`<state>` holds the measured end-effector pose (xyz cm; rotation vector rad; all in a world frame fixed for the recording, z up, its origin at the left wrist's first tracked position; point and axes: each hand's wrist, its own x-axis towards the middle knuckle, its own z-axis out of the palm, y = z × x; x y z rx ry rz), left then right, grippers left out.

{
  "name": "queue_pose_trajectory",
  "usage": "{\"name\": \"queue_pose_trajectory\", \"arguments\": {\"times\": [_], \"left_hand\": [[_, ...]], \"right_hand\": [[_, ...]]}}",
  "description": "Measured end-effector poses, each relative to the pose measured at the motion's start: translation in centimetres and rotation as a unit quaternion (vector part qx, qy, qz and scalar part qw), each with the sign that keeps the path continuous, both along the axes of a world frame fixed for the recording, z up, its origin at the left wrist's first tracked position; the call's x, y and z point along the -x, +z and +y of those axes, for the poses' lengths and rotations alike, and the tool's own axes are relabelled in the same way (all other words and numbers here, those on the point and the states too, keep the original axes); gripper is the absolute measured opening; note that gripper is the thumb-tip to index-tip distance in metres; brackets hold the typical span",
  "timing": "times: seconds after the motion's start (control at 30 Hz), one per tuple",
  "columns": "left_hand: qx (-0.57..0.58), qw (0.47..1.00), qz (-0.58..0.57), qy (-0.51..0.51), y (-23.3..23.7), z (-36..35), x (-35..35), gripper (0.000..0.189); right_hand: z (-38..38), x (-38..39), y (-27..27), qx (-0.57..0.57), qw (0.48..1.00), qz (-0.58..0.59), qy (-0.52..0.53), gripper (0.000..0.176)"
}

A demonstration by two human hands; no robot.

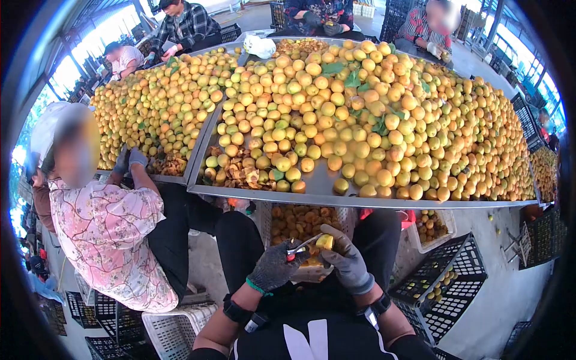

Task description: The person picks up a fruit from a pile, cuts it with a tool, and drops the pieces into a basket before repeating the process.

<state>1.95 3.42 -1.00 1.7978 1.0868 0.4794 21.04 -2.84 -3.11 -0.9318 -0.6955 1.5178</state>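
Note:
Between my knees, both hands are close together in knitted work gloves. My left hand [275,268], in a dark grey glove with a green cuff edge, is closed around a small knife [291,256] with a red handle. Its blade points up and right, reaching the fruit. A yellow apricot [324,242] is pinched in the fingers of my right hand [349,264], which wears a lighter grey glove. Under the hands stands a pale plastic crate [264,225] holding many cut orange apricot pieces [303,223].
A metal-rimmed sorting table [354,203] heaped with whole apricots [414,126] spans the front. At my left sits a co-worker in a pink floral shirt [105,240]; other people sit along the far side. Black crates [459,288] lie at right, a white crate [171,336] at lower left.

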Motion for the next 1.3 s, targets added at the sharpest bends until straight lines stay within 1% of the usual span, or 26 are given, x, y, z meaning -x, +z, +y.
{"name": "queue_pose_trajectory", "arguments": {"times": [0.07, 0.13, 0.17, 0.23, 0.27, 0.33, 0.4, 0.5, 0.57, 0.67, 0.7, 0.77, 0.9, 0.97, 1.0, 1.07, 1.1, 1.17, 1.23, 1.3], "left_hand": [[-0.056, 0.998, 0.021, -0.025, 0.0, 0.0, 0.2, 0.026], [-0.056, 0.997, 0.038, -0.038, 0.5, -0.2, 0.1, 0.028], [-0.058, 0.996, 0.055, -0.050, 0.7, -0.2, 0.1, 0.031], [-0.064, 0.994, 0.069, -0.052, -0.3, -0.4, 0.2, 0.035], [-0.070, 0.993, 0.083, -0.054, -0.7, -0.5, 0.2, 0.038], [-0.079, 0.992, 0.081, -0.054, -0.6, -0.8, 0.0, 0.040], [-0.090, 0.991, 0.080, -0.052, -0.2, -0.9, -0.2, 0.042], [-0.083, 0.992, 0.065, -0.067, 0.2, -0.8, -0.3, 0.040], [-0.014, 0.994, 0.074, -0.073, -0.2, -0.7, -0.4, 0.038], [0.016, 0.994, 0.076, -0.071, -0.7, -0.7, -0.3, 0.037], [0.016, 0.994, 0.077, -0.071, -1.0, -0.7, -0.3, 0.037], [-0.016, 0.995, 0.040, -0.093, -1.4, -0.8, -0.1, 0.039], [-0.018, 0.994, 0.069, -0.088, -0.1, -1.0, -0.4, 0.039], [-0.003, 0.996, 0.029, -0.088, -0.4, -1.0, -0.4, 0.038], [-0.002, 0.996, 0.030, -0.088, -0.4, -1.0, -0.4, 0.038], [0.047, 0.995, 0.030, -0.084, -0.3, -1.0, -0.5, 0.038], [0.047, 0.995, 0.030, -0.084, -0.8, -1.1, -0.6, 0.038], [0.065, 0.993, 0.014, -0.094, -2.2, -1.4, -0.9, 0.029], [0.059, 0.994, -0.002, -0.095, -0.4, -1.7, -1.5, 0.029], [0.052, 0.994, -0.018, -0.096, 0.2, -1.8, -1.7, 0.028]], "right_hand": [[-0.2, -0.1, -0.1, 0.001, 1.000, 0.016, 0.004, 0.048], [-0.5, -0.4, -1.2, 0.013, 0.997, -0.079, 0.000, 0.046], [-0.7, -0.4, -1.8, 0.014, 0.997, -0.079, 0.001, 0.046], [-0.9, -0.4, -2.6, -0.102, 0.988, -0.113, -0.028, 0.044], [-0.9, -0.3, -2.6, -0.100, 0.988, -0.112, -0.028, 0.044], [-0.8, -0.1, -2.0, -0.125, 0.990, -0.049, -0.031, 0.044], [-0.7, 0.1, -0.9, -0.130, 0.991, -0.038, -0.021, 0.044], [-0.7, 0.3, 0.2, -0.150, 0.988, -0.030, -0.001, 0.043], [-0.6, 0.5, 0.3, -0.166, 0.986, -0.033, 0.006, 0.042], [-0.6, 0.8, 0.2, -0.173, 0.985, -0.030, 0.005, 0.040], [-0.6, 0.9, 0.1, -0.172, 0.985, -0.016, 0.006, 0.040], [-0.5, 1.0, 0.2, -0.171, 0.985, -0.003, 0.007, 0.040], [-0.4, 1.0, 0.6, -0.162, 0.986, 0.029, 0.013, 0.039], [-0.4, 1.0, 0.7, -0.161, 0.986, 0.033, 0.017, 0.038], [-0.4, 1.0, 0.7, -0.166, 0.985, 0.034, 0.015, 0.038], [-0.5, 1.1, 0.8, -0.170, 0.985, 0.034, 0.014, 0.037], [-0.6, 1.2, 1.0, -0.162, 0.986, 0.025, 0.001, 0.037], [-0.8, 1.6, 1.4, -0.154, 0.988, 0.016, -0.010, 0.038], [-0.9, 1.9, 1.6, -0.165, 0.985, -0.032, -0.033, 0.037], [-0.9, 2.0, 1.4, -0.172, 0.983, -0.045, -0.036, 0.038]]}}
